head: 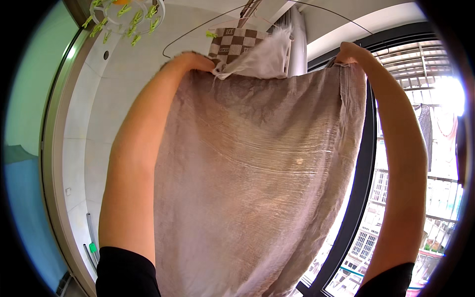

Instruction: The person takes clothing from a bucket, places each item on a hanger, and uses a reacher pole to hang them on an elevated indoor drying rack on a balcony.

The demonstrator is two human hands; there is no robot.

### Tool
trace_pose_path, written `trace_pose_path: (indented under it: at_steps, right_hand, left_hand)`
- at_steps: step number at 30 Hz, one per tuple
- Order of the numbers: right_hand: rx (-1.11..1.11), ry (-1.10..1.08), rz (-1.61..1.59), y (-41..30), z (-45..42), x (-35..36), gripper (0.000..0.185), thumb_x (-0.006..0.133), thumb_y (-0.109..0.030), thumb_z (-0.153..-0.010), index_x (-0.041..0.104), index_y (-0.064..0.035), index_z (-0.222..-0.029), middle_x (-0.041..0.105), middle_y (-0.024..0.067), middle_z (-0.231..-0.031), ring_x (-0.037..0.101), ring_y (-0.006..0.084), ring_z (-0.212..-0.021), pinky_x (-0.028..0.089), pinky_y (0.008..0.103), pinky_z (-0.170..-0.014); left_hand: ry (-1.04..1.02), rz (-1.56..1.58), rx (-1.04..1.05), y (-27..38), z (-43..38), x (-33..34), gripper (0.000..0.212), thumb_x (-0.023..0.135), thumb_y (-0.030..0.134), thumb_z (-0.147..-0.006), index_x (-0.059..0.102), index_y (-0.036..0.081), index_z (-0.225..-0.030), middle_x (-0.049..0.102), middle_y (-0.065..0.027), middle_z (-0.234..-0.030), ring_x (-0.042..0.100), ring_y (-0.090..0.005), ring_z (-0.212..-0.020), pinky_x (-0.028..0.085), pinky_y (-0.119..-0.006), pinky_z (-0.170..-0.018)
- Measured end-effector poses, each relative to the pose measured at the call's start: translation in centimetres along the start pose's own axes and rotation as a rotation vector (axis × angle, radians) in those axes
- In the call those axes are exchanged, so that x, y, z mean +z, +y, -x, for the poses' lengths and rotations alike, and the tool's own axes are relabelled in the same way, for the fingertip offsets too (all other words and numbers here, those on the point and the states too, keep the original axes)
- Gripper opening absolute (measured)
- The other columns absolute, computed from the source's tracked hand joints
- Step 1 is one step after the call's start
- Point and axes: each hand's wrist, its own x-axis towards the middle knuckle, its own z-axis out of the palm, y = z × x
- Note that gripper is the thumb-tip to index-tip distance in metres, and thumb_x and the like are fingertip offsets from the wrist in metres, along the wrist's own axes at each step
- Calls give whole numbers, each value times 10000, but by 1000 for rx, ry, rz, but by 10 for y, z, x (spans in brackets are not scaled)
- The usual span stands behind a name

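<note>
A large greyish-brown cloth [241,178], worn thin across its middle, hangs spread between my raised hands. At its upper left corner my left hand [198,62] grips the edge, with my fingers mostly hidden. My right hand [349,55] clasps the upper right corner, beside a thick seam. A wide wire hanger [204,26] arches above and behind both hands; whether the cloth touches it I cannot tell. Behind the cloth's top edge are a brown-and-beige checkered cloth [232,44] and a thin whitish fabric [269,55].
A round clip hanger [161,18] with green pegs hangs at the upper left. Dark window framing [365,163] and outside bars stand on the right. A sliding door frame [50,159] runs down the left, with poles [90,230] near the tiled wall.
</note>
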Motion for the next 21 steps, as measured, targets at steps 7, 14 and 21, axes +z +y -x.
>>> trace_pose_path:
  at_steps: [7, 14, 21]
  right_hand:
    - [-360, -53, -1048, -30, 47, -26, 436, 688, -358, -656, 591, -70, -969, 623, 68, -888, 587, 159, -858, 455, 390, -689]
    - [-662, -132, -911, -142, 139, -21, 417, 684, -307, -707, 548, -37, -995, 547, 36, -502, 440, 70, -340, 348, 178, -348]
    - [-686, 85, -551, -203, 85, -29, 308, 649, -211, -739, 563, -3, -949, 599, 72, -595, 530, 106, -451, 418, 217, -414]
  left_hand:
    - [45, 106, 61, 12, 15, -27, 599, 611, 482, -702, 524, 84, -1142, 531, -76, -1144, 454, -209, -1075, 314, -301, -920]
    - [187, -193, -5, 21, 4, -26, 855, 404, 768, -651, 492, 103, -1182, 506, -129, -1176, 466, -273, -1077, 350, -386, -897]
    - [292, -100, 116, -5, -5, -17, 887, 248, 794, -681, 435, 138, -1248, 481, -182, -1186, 433, -283, -1111, 289, -365, -945]
